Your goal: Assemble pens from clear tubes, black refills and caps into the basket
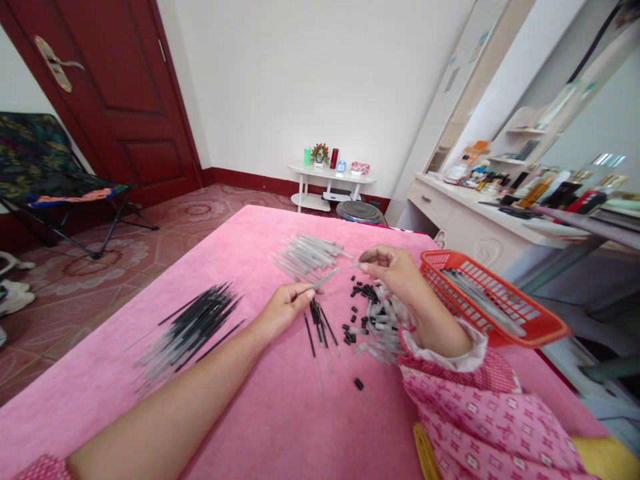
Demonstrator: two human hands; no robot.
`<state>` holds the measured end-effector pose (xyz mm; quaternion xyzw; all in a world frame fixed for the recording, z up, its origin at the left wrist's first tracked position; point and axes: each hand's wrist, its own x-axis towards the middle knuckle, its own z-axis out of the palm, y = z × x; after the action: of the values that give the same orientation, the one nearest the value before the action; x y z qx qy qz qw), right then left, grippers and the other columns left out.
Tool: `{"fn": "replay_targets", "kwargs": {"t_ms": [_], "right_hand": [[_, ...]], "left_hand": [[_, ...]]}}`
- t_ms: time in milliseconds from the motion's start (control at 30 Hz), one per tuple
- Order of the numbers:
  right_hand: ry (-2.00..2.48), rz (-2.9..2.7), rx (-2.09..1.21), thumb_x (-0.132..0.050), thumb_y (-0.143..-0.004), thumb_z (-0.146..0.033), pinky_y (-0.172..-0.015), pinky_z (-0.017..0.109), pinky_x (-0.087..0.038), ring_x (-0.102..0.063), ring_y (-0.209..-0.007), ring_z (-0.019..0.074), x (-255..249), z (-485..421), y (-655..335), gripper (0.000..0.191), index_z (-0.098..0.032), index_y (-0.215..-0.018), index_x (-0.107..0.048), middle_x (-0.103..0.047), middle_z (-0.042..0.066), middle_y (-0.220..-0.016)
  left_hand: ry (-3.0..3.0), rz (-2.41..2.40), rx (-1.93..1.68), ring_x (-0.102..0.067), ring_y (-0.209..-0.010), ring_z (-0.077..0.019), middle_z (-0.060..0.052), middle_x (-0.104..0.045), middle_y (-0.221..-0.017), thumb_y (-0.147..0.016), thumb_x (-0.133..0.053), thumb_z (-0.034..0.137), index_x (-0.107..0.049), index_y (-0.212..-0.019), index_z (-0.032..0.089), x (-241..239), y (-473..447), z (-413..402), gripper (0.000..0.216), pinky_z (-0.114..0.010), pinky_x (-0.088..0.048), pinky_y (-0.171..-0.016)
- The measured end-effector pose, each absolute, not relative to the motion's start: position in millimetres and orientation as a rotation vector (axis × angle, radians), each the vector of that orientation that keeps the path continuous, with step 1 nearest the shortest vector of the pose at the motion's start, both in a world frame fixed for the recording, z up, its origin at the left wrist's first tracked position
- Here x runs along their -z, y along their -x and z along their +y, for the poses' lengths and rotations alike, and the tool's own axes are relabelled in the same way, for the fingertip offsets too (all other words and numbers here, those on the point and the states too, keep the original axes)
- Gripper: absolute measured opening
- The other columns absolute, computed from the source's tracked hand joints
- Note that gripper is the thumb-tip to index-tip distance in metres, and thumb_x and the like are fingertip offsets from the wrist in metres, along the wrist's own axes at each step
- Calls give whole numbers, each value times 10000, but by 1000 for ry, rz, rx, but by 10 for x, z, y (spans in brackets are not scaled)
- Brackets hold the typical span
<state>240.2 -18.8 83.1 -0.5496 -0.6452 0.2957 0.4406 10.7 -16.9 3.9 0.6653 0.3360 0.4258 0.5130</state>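
My left hand (283,309) pinches a thin clear pen tube (325,279) that points up and right. My right hand (390,265) is closed in a pinch on a small piece at its fingertips, too small to name, close to the tube's tip. Below the hands lie a few black refills (319,321), scattered small black caps (361,293) and a heap of short clear parts (385,327). A bundle of clear tubes (307,255) lies just beyond the hands. A pile of black refills (193,327) lies to the left on the pink cloth (300,413).
A red plastic basket (493,303) with finished pens sits at the table's right edge. Beyond are a white dresser (480,227) with cosmetics, a small white side table (330,181), a round stool (359,211), a folding chair (45,173) and a red door (105,93).
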Motion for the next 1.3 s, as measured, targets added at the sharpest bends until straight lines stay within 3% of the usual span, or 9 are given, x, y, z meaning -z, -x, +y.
{"fn": "replay_targets", "kwargs": {"t_ms": [267,600,867,1300], "right_hand": [[1299,-1808,-673,-620,-648,-242,-618,250,-442,-566,-649,133,-832,-215,-2355,149,-126,-741,-619,-642,39,-717],[1306,-1943,-626,-586,-690,-192,-634,247,-443,-584,-681,143,-841,-238,-2317,139,-128,-797,-646,-662,43,-749],[1297,-2021,-535,-570,-682,-144,-634,227,-437,-583,-697,132,-900,-304,-2212,126,-145,-778,-651,-665,32,-776],[1311,-1850,-677,-584,-610,-143,-534,214,-406,-531,-563,115,-720,-271,-2118,78,-132,-655,-647,-623,13,-609]], "left_hand": [[-1705,791,-963,-590,-830,-203,-63,-684,-849,-805,-519,356,-693,-891,131,-63,-122,-189,297,-289,-414,-786],[-1702,728,-911,-505,-613,-147,-21,-582,-615,-793,-520,422,-655,-656,131,-137,-124,-219,349,-241,-371,-608],[-1581,747,-880,-469,-558,-149,-21,-537,-542,-754,-538,493,-685,-684,134,-155,-110,-222,393,-236,-346,-511],[-1695,897,-1087,-572,-712,-224,-35,-651,-655,-745,-564,365,-710,-708,163,-89,-121,-282,252,-287,-420,-646]]}}
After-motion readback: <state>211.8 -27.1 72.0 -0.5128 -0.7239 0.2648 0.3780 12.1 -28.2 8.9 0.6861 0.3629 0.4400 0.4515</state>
